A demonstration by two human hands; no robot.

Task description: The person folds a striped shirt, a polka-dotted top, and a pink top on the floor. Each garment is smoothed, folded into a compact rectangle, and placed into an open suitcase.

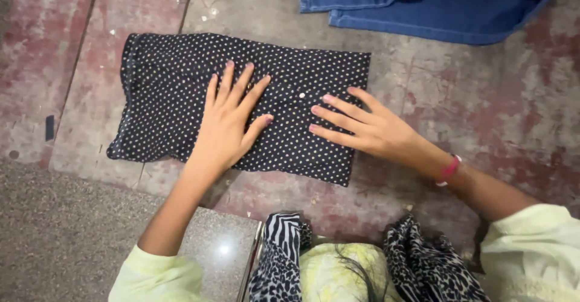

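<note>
Black cloth with small pale dots, a folded garment (163, 96), lies flat on the worn reddish floor (483, 108), a little left of the middle of the view. Both of the person's hands are pressed down on it, palms flat and fingers spread, gripping nothing. The left hand (226, 123) rests near the centre of the fold, fingers pointing away from the body. The right hand (362, 126) comes in from the side and lies on the right part of the cloth, fingertips pointing toward the left hand; the two hands are close but not touching, with a small pale button (301, 96) on the fabric between them. A pink band (449, 169) sits on the right wrist, and pale yellow-green sleeves (531, 241) cover the upper arms. A patterned black-and-white scarf (281, 253) hangs at the person's chest. Blue denim clothes (435, 12) lie on the floor beyond the folded garment, well apart from it. A grey speckled stone step (66, 235) runs along the near left.
</note>
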